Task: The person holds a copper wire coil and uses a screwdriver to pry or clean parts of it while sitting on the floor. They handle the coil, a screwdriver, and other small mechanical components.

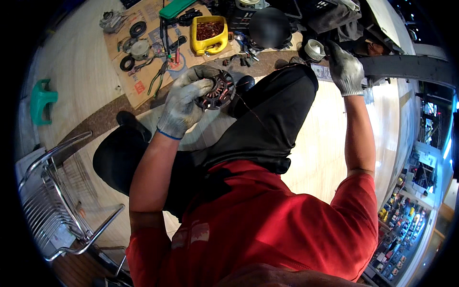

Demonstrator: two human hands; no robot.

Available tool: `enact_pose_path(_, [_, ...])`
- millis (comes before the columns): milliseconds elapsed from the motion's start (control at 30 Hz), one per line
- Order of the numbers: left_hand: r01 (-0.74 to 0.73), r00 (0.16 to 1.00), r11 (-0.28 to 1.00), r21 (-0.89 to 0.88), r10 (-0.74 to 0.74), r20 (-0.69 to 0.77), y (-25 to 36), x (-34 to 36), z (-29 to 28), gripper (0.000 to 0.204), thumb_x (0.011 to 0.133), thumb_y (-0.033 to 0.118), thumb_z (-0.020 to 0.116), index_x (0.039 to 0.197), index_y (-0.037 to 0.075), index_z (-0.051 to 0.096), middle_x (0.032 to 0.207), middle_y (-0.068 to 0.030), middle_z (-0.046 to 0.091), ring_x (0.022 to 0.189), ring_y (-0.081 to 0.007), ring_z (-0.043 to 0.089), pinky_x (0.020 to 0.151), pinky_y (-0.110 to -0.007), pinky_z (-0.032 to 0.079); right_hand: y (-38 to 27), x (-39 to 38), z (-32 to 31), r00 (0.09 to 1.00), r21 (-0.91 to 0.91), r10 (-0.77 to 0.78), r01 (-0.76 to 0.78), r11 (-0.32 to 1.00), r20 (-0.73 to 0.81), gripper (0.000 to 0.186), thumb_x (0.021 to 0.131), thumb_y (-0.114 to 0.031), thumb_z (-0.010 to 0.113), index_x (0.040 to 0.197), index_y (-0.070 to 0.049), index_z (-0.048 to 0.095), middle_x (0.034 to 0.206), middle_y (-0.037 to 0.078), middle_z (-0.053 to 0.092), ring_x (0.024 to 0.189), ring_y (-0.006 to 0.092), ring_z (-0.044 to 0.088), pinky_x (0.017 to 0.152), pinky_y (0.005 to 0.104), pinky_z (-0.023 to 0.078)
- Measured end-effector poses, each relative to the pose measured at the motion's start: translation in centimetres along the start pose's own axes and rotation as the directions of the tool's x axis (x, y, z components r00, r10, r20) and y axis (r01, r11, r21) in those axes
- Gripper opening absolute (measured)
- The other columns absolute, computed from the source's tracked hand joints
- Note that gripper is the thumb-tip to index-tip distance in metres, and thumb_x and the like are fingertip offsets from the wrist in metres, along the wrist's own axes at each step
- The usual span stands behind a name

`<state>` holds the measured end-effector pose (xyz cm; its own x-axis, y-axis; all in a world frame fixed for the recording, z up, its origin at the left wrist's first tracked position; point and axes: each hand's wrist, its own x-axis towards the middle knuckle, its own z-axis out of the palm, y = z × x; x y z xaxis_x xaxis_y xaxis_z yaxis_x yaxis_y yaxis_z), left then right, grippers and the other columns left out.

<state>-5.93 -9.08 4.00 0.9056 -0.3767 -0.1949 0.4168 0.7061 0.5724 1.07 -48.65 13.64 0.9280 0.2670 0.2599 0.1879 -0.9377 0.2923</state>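
My left hand, in a grey knit glove, grips a round motor stator with dark slots and copper windings, held above my knee. A thin copper wire runs from the stator across my dark trousers toward the right. My right hand, also gloved, is raised at the upper right with its fingers closed near a grey ledge; what it pinches is too small to see, possibly the wire's end.
A cardboard sheet on the floor carries pliers, black rings, small motor parts and a yellow tub of copper scraps. A white fan wheel lies near the right hand. A green stool stands at left, a chrome rack lower left.
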Motion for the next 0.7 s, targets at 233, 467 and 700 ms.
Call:
enact_pose_path(233, [0.036,0.999,0.999,-0.011,-0.037,-0.033,0.4,0.3,-1.3,0.023,0.091,0.004,0.056,0.112,-0.005,0.056,0.106,-0.0176,0.066,0.093,-0.0256,0.07,0.081,-0.04,0.062,9.4,-3.3,5.5,0.992,-0.144,0.067,-0.051,0.988,0.11,0.034,0.099,-0.045,0.046,0.108,-0.018,0.066,0.082,0.015,0.07,0.077,0.0357,0.07,0.067,0.0489,0.055])
enact_pose_path(467, [0.032,0.989,0.995,0.09,-0.018,-0.149,-1.4,0.0,-3.4,0.042,0.09,0.018,0.061,0.129,0.003,0.055,0.116,-0.0164,0.066,0.101,-0.0292,0.068,0.082,-0.043,0.059,26.0,-8.9,5.3,0.923,-0.553,0.242,-0.04,0.832,0.298,0.038,0.102,-0.041,0.036,0.105,-0.017,0.066,0.102,0.014,0.071,0.093,0.0347,0.069,0.079,0.0503,0.053])
enact_pose_path(700, [0.046,0.993,0.993,0.111,-0.033,-0.115,-2.1,0.3,-1.2,0.033,0.089,0.011,0.059,0.12,-0.001,0.057,0.114,-0.0181,0.065,0.104,-0.0284,0.067,0.085,-0.039,0.06,30.5,-11.8,-2.2,0.683,-0.664,0.699,-0.424,0.616,0.212,0.034,0.097,-0.045,0.046,0.118,-0.032,0.068,0.123,0.015,0.066,0.111,0.0386,0.064,0.091,0.0477,0.051])
